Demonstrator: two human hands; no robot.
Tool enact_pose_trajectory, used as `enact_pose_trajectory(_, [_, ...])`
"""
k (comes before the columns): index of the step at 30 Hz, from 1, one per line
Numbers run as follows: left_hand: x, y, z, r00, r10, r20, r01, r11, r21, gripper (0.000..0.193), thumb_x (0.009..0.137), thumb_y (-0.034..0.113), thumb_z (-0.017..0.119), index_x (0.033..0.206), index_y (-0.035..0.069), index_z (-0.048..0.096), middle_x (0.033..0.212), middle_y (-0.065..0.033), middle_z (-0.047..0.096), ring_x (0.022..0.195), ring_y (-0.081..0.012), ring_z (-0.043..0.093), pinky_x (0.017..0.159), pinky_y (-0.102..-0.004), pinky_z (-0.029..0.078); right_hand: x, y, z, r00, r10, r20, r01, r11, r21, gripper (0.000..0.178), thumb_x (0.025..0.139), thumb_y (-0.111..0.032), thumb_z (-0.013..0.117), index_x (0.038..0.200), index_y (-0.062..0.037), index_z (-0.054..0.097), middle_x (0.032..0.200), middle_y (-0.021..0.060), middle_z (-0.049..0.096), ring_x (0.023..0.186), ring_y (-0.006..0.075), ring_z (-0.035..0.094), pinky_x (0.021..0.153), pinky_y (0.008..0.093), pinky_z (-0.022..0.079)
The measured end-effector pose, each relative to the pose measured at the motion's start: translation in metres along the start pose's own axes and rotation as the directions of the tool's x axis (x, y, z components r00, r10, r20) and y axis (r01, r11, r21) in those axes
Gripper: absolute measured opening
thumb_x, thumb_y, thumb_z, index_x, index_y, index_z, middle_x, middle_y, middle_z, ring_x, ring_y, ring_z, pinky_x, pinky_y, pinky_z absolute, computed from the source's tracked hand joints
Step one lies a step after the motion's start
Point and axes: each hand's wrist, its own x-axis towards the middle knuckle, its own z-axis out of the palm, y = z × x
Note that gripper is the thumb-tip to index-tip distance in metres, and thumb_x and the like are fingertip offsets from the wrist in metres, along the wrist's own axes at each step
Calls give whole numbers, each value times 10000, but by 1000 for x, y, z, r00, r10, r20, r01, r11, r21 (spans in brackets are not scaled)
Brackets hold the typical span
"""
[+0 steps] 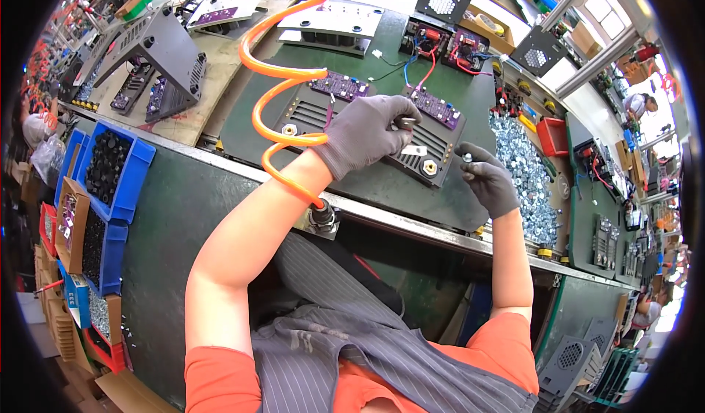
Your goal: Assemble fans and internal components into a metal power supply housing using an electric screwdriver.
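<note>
My left hand (371, 135), in a dark grey glove, is over a black slotted panel (448, 138). Its fingers are curled around a small metal piece (406, 123) whose kind I cannot make out. A white tab (415, 150) shows just below those fingertips. To the right, my gloved right hand (490, 182) pinches a small shiny metal fastener (467, 158) between thumb and fingertip. Purple circuit boards (440, 110) lie along the panel's far side, and a brass hex fitting (429, 167) stands at its near corner. Another purple board (339, 85) lies to the left.
Loose metal fasteners (523, 171) are heaped right of my right hand, beside a red bin (552, 136). An orange coiled air hose (257, 112) hangs over my left forearm. Blue bins (121, 171) of black parts stand left. Wired black units (433, 42) sit at the back.
</note>
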Motion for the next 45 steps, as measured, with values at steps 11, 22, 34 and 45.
enact_pose_trajectory(11, [8,-8,24,999,16,44,-13,998,-64,156,853,74,615,988,-2,595,824,-51,634,780,-78,589,717,-243,488,2,-1,29,979,-201,15,172,794,-582,328,804,29,543,1133,21,537,963,64,587,853,96,572,726,217,472])
enact_pose_trajectory(22, [9,-9,32,999,31,35,-33,997,71,207,813,224,615,924,49,625,841,-168,647,813,-329,627,705,-389,494,10,-3,51,958,-82,275,284,389,-876,280,759,3,600,1039,7,620,957,66,624,861,124,572,760,264,463])
enact_pose_trajectory(34, [14,3,33,998,32,55,-40,989,142,216,819,216,637,957,50,628,879,-144,647,862,-297,617,757,-366,489,13,-11,69,871,-81,485,451,-266,-852,145,740,-137,637,870,-73,646,828,126,628,832,317,591,753,417,479])
enact_pose_trajectory(45, [12,6,35,999,36,30,-41,980,196,215,819,220,629,961,58,635,890,-139,647,861,-303,616,768,-370,489,17,-11,70,916,-22,400,361,-392,-846,179,754,-248,640,804,-77,651,766,130,618,797,303,605,711,426,481])
